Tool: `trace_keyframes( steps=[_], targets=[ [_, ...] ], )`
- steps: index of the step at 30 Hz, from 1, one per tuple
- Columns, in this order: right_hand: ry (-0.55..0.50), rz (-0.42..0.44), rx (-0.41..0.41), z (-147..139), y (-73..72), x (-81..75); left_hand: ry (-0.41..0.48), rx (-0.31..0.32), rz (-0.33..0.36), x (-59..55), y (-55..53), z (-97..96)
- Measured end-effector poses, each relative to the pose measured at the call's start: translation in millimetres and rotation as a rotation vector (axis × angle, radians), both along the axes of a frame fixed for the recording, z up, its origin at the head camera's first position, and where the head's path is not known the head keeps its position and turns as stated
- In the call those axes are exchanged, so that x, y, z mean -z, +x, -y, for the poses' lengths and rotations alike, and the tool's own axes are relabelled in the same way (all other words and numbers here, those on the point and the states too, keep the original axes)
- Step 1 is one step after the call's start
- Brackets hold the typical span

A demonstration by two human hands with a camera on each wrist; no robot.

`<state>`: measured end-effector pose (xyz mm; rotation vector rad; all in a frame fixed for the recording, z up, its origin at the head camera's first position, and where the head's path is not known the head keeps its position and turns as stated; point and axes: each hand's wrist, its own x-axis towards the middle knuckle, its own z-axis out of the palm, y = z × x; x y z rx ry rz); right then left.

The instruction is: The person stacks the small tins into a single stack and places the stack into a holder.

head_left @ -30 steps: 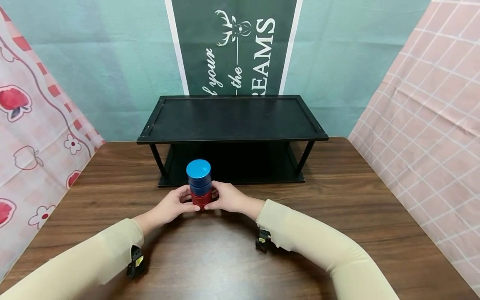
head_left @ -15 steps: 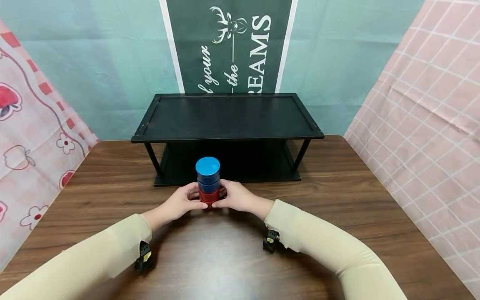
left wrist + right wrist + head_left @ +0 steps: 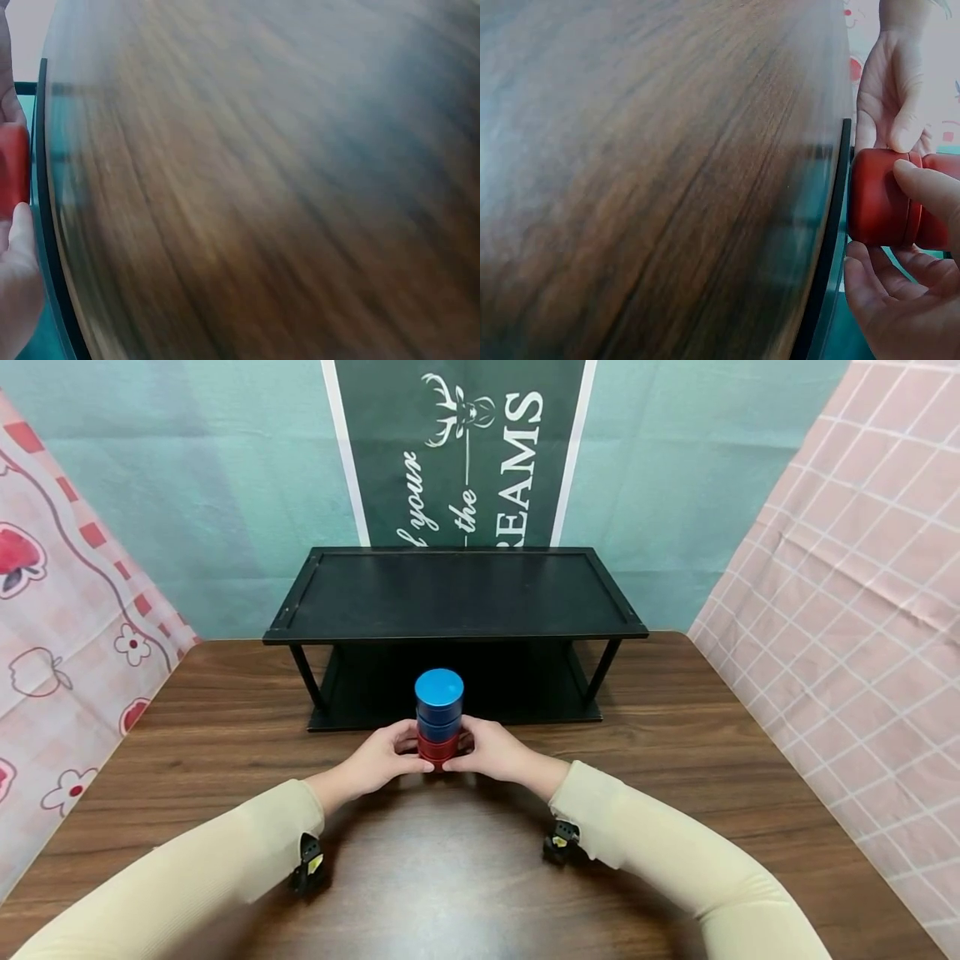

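Observation:
A stack of two cylindrical canisters stands upright in front of the black shelf's middle: a blue canister [image 3: 439, 702] on top of a red canister [image 3: 438, 748]. My left hand [image 3: 378, 760] holds the red one from the left, thumb at its near side. From the right, my right hand [image 3: 498, 752] grips it too, thumb facing the other thumb and fingers curled behind. The right wrist view shows the red canister [image 3: 881, 199] lying between both hands, a lid seam near its end. Only a red edge of that canister [image 3: 11, 169] enters the left wrist view.
A two-tier black shelf [image 3: 457, 597] stands at the back of the brown wooden table [image 3: 450, 860]; its lower tier lies close behind the canisters. A teal cloth [image 3: 225, 485] hangs behind, with patterned curtains at left and right. Each wrist carries a small black camera.
Both hands have carried the blue and red stack to the right along the shelf's front, from its left part to its middle. The grip looks the same.

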<state>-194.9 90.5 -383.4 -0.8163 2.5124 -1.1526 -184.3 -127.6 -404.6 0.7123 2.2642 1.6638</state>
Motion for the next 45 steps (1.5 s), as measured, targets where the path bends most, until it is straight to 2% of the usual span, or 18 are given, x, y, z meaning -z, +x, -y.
trace_keyframes(
  steps=[8, 18, 26, 31, 41, 45],
  targets=[
    [-0.025, -0.002, 0.017, -14, 1.1, -1.2, -0.027, -0.012, 0.017, -3.3, -1.9, -12.5],
    [-0.035, -0.011, 0.037, -26, 6.4, -8.9, -0.016, -0.014, 0.001, -5.5, -2.9, -25.5],
    [-0.028, -0.007, 0.047, -35, 9.0, -9.1, 0.005, -0.005, 0.015, -5.2, -2.0, -34.6],
    [-0.035, -0.007, 0.049, -40, 10.2, -8.9, 0.007, 0.008, 0.023, -5.7, -1.7, -38.1],
    [-0.062, -0.004, 0.057, -43, 13.8, -9.4, -0.014, -0.004, 0.013, -9.6, -0.7, -41.0],
    [-0.082, -0.032, 0.065, -43, 13.3, -9.9, -0.002, -0.008, 0.003, -12.8, -0.9, -42.3]
  ],
)
